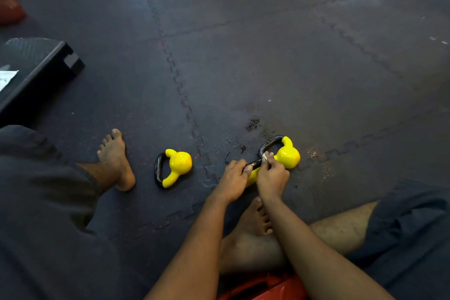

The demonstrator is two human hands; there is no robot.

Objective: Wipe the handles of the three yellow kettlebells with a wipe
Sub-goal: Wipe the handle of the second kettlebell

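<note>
Three yellow kettlebells with black handles lie on the dark floor mat. One kettlebell (pixel 176 165) lies on its side to the left, apart from my hands. A second kettlebell (pixel 287 154) lies at the right, its black handle pointing away. The third kettlebell (pixel 252 175) is mostly hidden under my hands. My left hand (pixel 233 181) grips its black handle. My right hand (pixel 272 179) pinches a small white wipe (pixel 265 158) against that handle.
A black step platform (pixel 36 73) with a white packet (pixel 7 78) on it stands at the left. A red object (pixel 9 5) sits at the far left. My bare feet (pixel 117 161) rest on the interlocking floor mat (pixel 267 56). Something red-orange (pixel 265 287) lies below my arms.
</note>
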